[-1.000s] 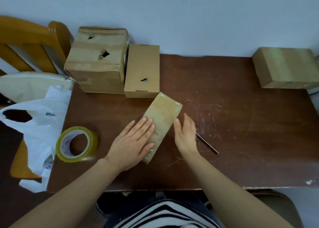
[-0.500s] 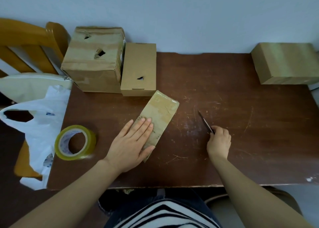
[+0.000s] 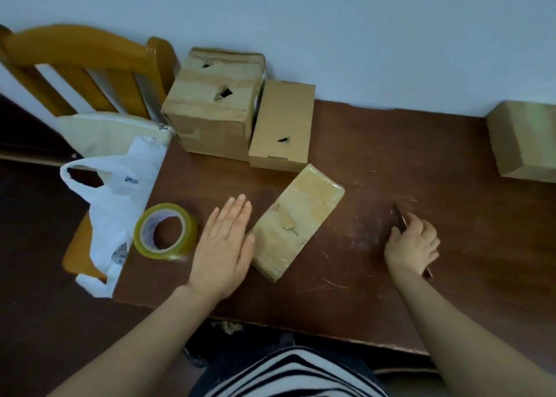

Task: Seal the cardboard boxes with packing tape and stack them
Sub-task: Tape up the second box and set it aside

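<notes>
A small taped cardboard box point(image 3: 298, 220) lies slantwise on the brown table point(image 3: 391, 162). My left hand point(image 3: 224, 246) is flat with straight fingers just left of it, the thumb close to the box's side. To the left lies a roll of yellowish packing tape point(image 3: 165, 231). My right hand point(image 3: 413, 244) is off to the right, fingers curled round a thin dark blade point(image 3: 400, 217). A large box point(image 3: 213, 105) and a flatter box point(image 3: 282, 126) stand side by side at the back. Another box point(image 3: 526, 141) sits at the right edge.
A white plastic bag point(image 3: 120, 198) hangs over the table's left edge. A cream cloth bag point(image 3: 111, 132) lies on the wooden chair point(image 3: 81, 63) to the left. The pale wall runs right behind the table.
My left hand has come off the small box's top and now sits beside it toward the tape roll. My right hand left the box and took up the blade on the right.
</notes>
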The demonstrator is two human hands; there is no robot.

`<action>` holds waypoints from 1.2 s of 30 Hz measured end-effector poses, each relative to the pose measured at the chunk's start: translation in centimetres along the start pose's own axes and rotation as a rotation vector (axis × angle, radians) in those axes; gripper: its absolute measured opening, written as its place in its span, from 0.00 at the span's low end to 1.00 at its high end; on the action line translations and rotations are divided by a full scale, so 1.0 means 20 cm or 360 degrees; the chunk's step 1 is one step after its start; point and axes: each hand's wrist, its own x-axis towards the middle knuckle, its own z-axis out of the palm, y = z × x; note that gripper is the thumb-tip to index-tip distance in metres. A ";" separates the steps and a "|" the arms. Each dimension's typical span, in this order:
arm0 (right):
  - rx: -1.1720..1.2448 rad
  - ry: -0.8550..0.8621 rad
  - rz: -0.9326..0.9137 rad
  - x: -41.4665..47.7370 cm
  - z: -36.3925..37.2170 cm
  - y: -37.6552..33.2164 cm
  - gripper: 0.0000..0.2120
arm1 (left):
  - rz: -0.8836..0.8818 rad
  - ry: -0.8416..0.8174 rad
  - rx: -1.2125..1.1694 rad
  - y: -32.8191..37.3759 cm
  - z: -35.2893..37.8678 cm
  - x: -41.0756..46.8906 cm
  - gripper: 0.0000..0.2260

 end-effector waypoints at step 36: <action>0.1246 -0.1326 -0.0954 -0.80 -0.40 -0.88 0.17 | 0.0164 0.0395 -0.1289 -0.04 -0.68 0.08 0.20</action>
